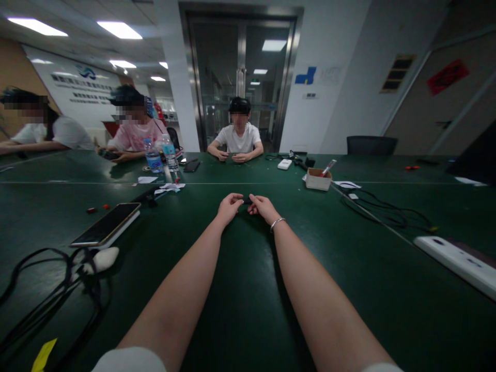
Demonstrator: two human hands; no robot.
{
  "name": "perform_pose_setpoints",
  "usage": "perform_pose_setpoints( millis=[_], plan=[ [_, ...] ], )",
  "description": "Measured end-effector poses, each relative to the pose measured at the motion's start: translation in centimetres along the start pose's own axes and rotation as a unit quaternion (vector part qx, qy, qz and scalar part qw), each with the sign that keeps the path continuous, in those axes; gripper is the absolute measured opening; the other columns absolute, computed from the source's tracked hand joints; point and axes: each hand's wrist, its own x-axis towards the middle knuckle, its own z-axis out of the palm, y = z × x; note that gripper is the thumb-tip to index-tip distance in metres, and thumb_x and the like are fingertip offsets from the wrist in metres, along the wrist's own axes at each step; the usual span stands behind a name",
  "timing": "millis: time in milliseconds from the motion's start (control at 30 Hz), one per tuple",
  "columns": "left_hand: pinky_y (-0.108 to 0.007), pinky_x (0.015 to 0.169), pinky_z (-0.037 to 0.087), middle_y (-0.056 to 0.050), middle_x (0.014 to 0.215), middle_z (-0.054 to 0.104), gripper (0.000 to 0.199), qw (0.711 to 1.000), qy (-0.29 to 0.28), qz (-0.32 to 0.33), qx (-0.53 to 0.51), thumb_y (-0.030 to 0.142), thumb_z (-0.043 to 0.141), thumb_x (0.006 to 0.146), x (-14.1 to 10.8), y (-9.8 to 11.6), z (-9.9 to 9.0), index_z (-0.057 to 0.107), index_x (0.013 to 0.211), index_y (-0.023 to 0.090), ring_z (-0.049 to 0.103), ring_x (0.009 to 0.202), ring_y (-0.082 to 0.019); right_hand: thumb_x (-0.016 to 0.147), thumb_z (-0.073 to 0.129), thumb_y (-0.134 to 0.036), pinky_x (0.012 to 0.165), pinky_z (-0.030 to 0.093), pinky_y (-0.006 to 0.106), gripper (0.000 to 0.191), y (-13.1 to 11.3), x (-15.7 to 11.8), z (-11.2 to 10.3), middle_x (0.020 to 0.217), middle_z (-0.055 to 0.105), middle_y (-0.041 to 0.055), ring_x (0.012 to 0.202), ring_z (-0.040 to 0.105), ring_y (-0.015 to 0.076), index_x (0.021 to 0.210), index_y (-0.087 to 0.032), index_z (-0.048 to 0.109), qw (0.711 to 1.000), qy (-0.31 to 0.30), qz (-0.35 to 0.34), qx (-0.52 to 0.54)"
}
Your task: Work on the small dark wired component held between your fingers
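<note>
Both arms reach forward over the dark green table (248,279). Between my fingertips is a small black object (247,201), too small to make out exactly. My left hand (230,207) pinches its left end with thumb and fingers. On its right end, my right hand (263,207) is closed in the same way, with a silver bracelet at the wrist. The hands are close together, just above the tabletop near the middle.
At left lie a phone (106,225), black cables (58,289) and a white mouse-like item (104,259). Bottles (169,153) stand back left. At right are a small box (318,179) and a power strip (457,261). Several people sit around the table.
</note>
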Motion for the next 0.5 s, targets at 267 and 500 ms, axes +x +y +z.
perform_pose_setpoints(
  millis=[267, 500],
  plan=[
    [-0.023, 0.059, 0.049, -0.008, 0.091, 0.065, 0.026, 0.999, 0.009, 0.023, -0.020, 0.020, 0.066, 0.070, -0.10, -0.01, -0.10, 0.065, 0.096, 0.014, 0.060, 0.076, -0.015, 0.088, 0.056, -0.043, 0.042, 0.041, 0.015, 0.032, 0.30, 0.24, -0.08, 0.051, 0.061, 0.0009, 0.041, 0.054, 0.0070, 0.072, -0.014, 0.056, 1.000, 0.002, -0.006, -0.005],
    [-0.024, 0.061, 0.050, -0.008, 0.090, 0.067, 0.023, 0.999, 0.013, -0.003, -0.046, 0.022, 0.067, 0.071, 0.06, 0.04, -0.08, 0.066, 0.091, 0.014, 0.061, 0.079, -0.015, 0.081, 0.066, -0.026, 0.047, 0.051, 0.020, 0.018, 0.24, 0.13, -0.21, 0.062, 0.063, -0.0027, 0.038, 0.049, 0.0050, 0.096, -0.017, 0.059, 0.998, 0.005, -0.015, 0.055]
  ],
)
